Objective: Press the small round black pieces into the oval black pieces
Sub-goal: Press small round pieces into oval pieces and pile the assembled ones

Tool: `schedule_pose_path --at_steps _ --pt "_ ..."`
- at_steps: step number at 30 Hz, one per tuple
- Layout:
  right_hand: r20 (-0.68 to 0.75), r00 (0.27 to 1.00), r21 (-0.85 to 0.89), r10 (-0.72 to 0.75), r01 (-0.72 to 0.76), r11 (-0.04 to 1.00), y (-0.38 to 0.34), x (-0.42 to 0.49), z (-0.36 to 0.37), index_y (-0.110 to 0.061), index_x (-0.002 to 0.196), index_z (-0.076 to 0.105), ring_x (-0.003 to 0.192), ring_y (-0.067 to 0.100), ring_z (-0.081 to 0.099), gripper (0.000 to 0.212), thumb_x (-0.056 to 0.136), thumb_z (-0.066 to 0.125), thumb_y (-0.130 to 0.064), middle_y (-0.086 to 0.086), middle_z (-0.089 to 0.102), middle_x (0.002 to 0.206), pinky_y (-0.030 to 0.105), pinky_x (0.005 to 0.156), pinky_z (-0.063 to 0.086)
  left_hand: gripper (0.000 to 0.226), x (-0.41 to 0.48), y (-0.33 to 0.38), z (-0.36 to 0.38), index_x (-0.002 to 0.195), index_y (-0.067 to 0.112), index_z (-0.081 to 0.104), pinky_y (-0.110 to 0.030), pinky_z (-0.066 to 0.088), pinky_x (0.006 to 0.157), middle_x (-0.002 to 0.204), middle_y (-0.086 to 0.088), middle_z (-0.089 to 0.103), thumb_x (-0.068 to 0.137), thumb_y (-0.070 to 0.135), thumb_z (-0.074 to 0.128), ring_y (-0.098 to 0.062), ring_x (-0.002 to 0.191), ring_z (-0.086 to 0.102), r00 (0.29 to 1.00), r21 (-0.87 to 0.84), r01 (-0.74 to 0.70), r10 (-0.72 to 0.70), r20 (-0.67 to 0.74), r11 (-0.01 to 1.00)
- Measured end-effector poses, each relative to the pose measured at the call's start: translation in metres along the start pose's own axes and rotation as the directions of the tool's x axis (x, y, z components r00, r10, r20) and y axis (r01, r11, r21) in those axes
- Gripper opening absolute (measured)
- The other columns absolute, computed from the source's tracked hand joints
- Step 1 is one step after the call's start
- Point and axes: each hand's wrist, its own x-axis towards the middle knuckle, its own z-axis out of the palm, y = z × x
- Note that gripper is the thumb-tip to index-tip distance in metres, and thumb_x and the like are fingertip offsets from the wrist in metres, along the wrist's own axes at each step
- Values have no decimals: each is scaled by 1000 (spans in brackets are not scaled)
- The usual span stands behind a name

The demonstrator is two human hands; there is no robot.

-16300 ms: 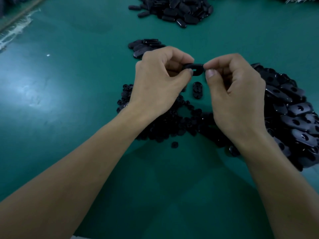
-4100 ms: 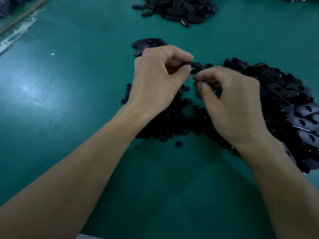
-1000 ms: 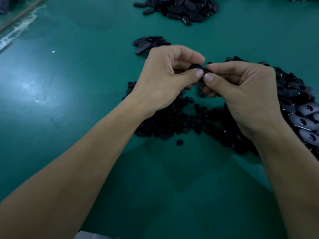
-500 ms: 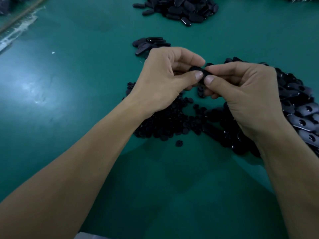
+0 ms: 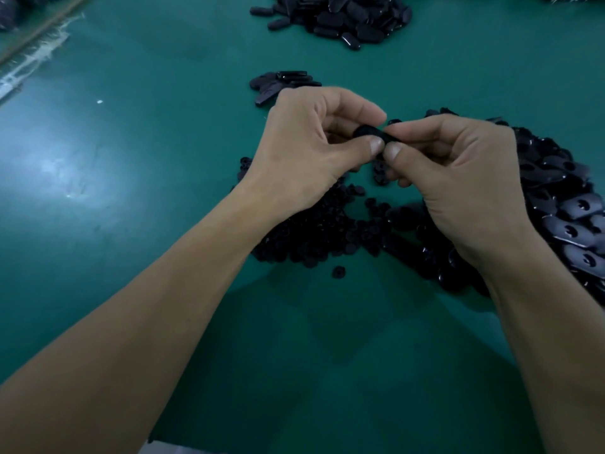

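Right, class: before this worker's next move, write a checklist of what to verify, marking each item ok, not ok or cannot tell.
1. Left hand pinches the held piece: ok.
2. Right hand pinches it too: ok.
3. Press-fit complete: cannot tell, thumbs hide the joint.
4. Round pile close by the left wrist, likely in reach: ok.
5. Oval pile beside the right hand, stocked: ok.

left hand (image 5: 304,149) pinching oval piece (image 5: 368,131) | right hand (image 5: 458,185) pinching same | thumbs (image 5: 375,146) nearly touching
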Motion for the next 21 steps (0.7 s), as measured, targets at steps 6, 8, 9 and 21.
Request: schedule_pose_path --at_steps 6,8,9,21 --pt "-13 999 12 -30 30 999 -2 -1 0 -24 95 72 64 4 69 16 90 68 -9 -13 75 74 15 62 51 21 0 4 0 88 27 71 -27 60 70 73 9 73 82 8 78 -7 66 70 998 43 -32 34 -47 999" --pt "-44 999 -63 -18 15 998 -1 -1 1 -25 102 73 73 6 72 19 93 64 -10 -12 76 80 17 68 53 20 1 3 -1 88 26 71 -29 61 71 74 8 73 83 8 78 -10 67 71 998 56 -23 25 -49 998" --pt "-62 998 -145 -14 5 989 0 -1 1 -24 108 73 80 5 72 22 94 62 -12 -13 76 85 18 74 54 19 2 2 -1 89 25 71 -30 61 71 74 6 74 84 8 77 -11 67 72 998 67 -10 15 -67 998" --pt "-149 958 -900 244 -234 369 4 -6 -17 -25 139 55 129 40 34 41 102 50 -40 17 47 133 52 106 28 14 50 -28 -24 100 20 74 -21 59 81 88 8 71 91 9 70 -6 79 69 928 314 166 -40 -370 935"
